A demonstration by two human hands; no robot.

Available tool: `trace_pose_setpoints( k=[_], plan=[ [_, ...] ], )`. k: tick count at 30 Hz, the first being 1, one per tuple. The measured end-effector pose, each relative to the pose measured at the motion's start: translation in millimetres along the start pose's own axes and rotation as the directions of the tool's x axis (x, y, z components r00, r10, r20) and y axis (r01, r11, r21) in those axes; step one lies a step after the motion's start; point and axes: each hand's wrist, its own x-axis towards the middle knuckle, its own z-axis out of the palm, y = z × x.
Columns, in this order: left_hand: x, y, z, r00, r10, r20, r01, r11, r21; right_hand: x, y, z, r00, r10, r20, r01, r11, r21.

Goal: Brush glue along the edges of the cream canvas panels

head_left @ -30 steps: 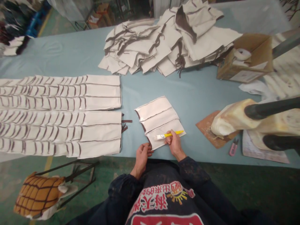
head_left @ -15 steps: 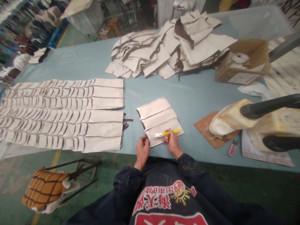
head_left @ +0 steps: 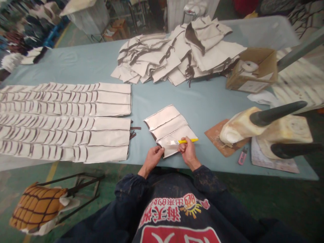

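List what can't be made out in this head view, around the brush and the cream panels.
- Head view: the bristles of the brush are too pale and small to show whether they carry anything.
- Head view: part of the lowest cream panel is covered by the right hand and left hand.
- Head view: the small pink item is too small to identify.
- Head view: the cardboard box hides most of its contents behind its walls.

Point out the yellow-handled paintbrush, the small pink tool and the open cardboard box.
Yellow-handled paintbrush (head_left: 192, 140), head view, on the handle's end.
Small pink tool (head_left: 242, 157), head view, on its pink body.
Open cardboard box (head_left: 234, 82), head view, on its front wall.
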Motion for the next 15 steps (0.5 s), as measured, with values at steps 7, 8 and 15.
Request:
trace_pose_setpoints(
  k=[7, 8, 15],
  plan=[
    [-10, 31, 17.6, 0.996, -0.041, 0.075, 0.049, 0.994, -0.102, -57, -58, -31, 0.964, -0.263, -0.037, 0.254, 0.954, -0.159],
    [-12, 31, 22.9, 0.996, -0.047, 0.077, 0.056, 0.992, -0.113, -63, -63, -33, 0.952, -0.303, -0.042, 0.291, 0.939, -0.183],
    [-30, 27, 55.7, 0.998, -0.058, 0.031, 0.062, 0.981, -0.184, -88, -71, -39, 0.884, -0.467, 0.011, 0.438, 0.82, -0.368]
  ],
)
